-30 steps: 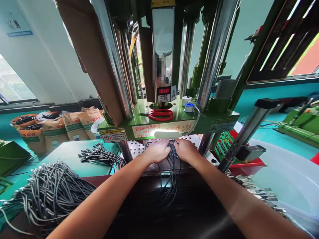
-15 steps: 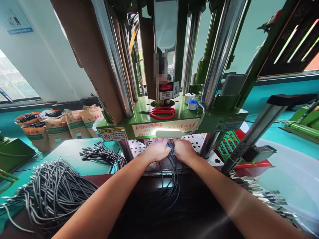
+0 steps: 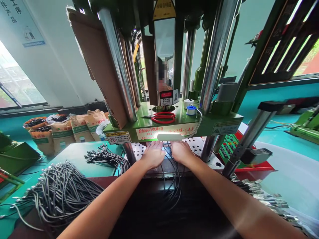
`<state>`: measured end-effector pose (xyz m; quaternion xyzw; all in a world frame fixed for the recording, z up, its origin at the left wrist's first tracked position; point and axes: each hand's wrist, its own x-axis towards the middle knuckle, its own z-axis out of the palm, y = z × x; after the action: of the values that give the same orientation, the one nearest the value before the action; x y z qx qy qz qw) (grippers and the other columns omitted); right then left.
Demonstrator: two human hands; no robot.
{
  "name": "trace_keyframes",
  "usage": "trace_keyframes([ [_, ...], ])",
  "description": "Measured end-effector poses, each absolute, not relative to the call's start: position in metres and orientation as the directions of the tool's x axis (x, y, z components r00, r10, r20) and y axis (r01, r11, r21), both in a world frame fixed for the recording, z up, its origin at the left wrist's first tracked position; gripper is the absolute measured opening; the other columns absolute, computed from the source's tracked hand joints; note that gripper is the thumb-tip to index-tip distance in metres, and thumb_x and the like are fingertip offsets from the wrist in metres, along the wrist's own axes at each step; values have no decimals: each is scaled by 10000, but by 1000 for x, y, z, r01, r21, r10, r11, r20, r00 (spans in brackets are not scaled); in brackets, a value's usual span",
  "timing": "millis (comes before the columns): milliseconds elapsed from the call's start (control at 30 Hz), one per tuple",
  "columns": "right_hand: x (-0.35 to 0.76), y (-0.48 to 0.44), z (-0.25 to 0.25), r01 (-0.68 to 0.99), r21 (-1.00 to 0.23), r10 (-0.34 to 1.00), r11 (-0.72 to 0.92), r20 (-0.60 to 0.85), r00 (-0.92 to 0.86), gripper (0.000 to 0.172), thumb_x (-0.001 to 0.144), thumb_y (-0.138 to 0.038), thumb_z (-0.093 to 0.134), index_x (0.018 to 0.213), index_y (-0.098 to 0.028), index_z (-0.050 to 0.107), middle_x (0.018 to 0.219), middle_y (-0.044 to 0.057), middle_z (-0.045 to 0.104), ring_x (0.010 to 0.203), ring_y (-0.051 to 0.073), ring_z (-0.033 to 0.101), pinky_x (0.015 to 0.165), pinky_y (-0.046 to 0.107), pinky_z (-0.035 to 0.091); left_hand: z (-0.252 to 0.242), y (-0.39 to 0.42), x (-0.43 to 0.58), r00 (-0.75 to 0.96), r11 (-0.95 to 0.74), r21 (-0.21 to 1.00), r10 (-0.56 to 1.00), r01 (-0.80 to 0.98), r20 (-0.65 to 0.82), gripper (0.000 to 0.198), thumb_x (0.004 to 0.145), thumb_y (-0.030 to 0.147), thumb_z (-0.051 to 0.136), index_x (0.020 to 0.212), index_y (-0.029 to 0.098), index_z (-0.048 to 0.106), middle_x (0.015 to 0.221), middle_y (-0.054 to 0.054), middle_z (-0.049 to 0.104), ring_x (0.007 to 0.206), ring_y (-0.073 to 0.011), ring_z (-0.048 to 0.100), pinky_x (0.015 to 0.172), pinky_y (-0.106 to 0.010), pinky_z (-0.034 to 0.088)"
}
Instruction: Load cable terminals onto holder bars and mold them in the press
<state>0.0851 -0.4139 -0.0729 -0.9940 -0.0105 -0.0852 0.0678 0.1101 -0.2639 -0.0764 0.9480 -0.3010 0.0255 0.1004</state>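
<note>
Left hand (image 3: 153,156): reached palm down beneath the front edge of the green platform (image 3: 139,114), fingers fairly straight and close together; the fingertips were lost in glare under that edge, so whether it gripped anything could not be told.
Right hand (image 3: 181,152): lay across the black cables (image 3: 177,181) from the other one, fingers bent and pointing under the same edge; whether it gripped anything could not be told.
Black cables: came out between the two hands and drooped in loops over the front edge of the metal bed (image 3: 154,173).
Perforated plate (image 3: 139,149): showed on both sides of the hands.
Lamp (image 3: 169,136): glowed at the middle of the platform's front edge, over a handwritten note (image 3: 147,132).
Warning label (image 3: 117,137): sat at the platform's left front corner.
Red-handled snips (image 3: 163,117): lay near the platform's front edge, tips leftward.
Blue spool (image 3: 191,110): stood right of the snips, with a white roll (image 3: 188,104) just behind.
Smaller cable bundle (image 3: 107,156): trailed over the right edge of the green tabletop (image 3: 74,156), near its front corner.
Large cable heap (image 3: 67,189): was piled along the tabletop's front edge.
Metal connectors (image 3: 266,196): lay beyond the right forearm, beside a white tub (image 3: 299,166).
</note>
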Motion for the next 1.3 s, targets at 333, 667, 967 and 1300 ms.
trace_keyframes([
  [333,96,-416,-86,70,-116,53,-991,141,989,293,855,-173,441,1018,-130,682,1085,149,658,1052,265,561,903,339,377,-79,-268,111,838,-817,186,-534,-546,115,514,878,285,282,1338,106,426,1397,-131,448,1299,-260,369,1106,-433,234],
  [667,80,-421,-74,99,-135,64,-986,241,968,426,948,-345,338,1256,-167,574,1275,119,557,1212,254,449,1031,347,301,-80,-278,109,886,-867,187,-461,-463,57,547,905,343,244,1404,153,364,1494,-104,315,1377,-301,261,1088,-594,180],
  [967,80,-419,-92,156,-150,129,-976,178,976,494,956,-287,287,1390,-96,424,1411,130,444,1323,249,338,1111,402,172,-79,-283,106,904,-884,196,-427,-425,34,536,920,381,231,1397,180,372,1494,-111,312,1379,-308,249,1074,-634,159],
  [1300,95,-418,-92,169,-202,137,-965,161,977,464,951,-280,336,1361,-93,446,1378,171,467,1282,286,395,1086,457,219,-83,-283,118,902,-878,211,-430,-429,43,528,916,390,228,1371,189,403,1464,-112,364,1346,-309,306,1058,-585,248],
])
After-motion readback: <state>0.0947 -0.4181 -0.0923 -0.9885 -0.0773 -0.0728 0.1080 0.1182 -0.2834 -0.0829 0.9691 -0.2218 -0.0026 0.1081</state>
